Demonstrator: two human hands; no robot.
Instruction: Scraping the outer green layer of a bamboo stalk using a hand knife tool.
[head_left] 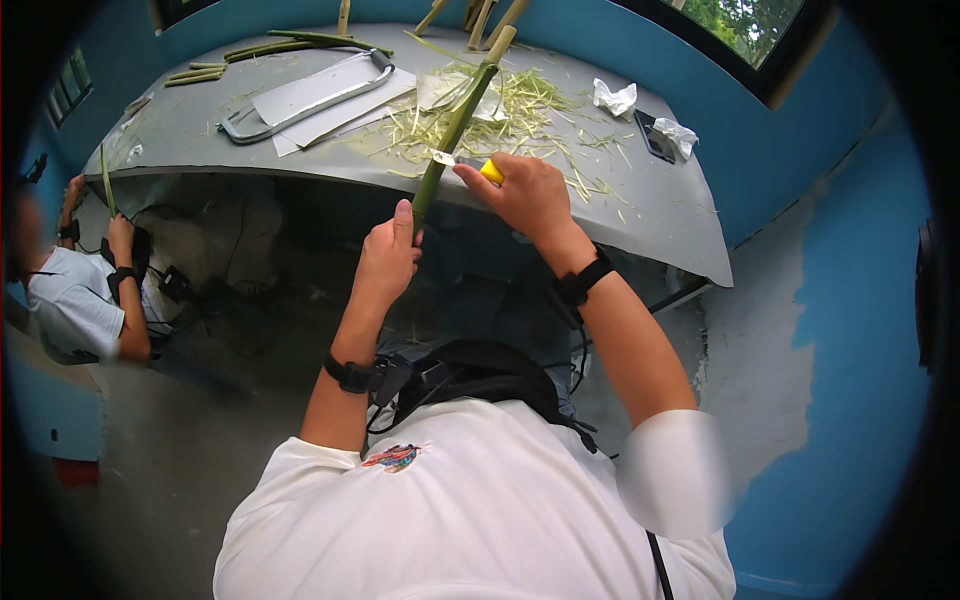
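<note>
A green bamboo stick [460,122] slants up and away from me over the table's near edge, its far end pale and stripped. My left hand [386,256] is closed round its lower end, thumb lying along it. In my right hand [532,197] is a yellow-handled knife [491,171], gripped in the fingers. Its short blade meets the side of the bamboo a little above my left hand. Thin pale green shavings [535,105] lie heaped on the table beyond both hands.
On the grey table [675,205] lie a hacksaw [300,108] on white sheets, cut bamboo pieces [195,74], crumpled tissues [614,98] and a dark phone [655,137]. More sticks [480,22] stand at the far edge. At left, another person [80,290] sits holding a thin green strip.
</note>
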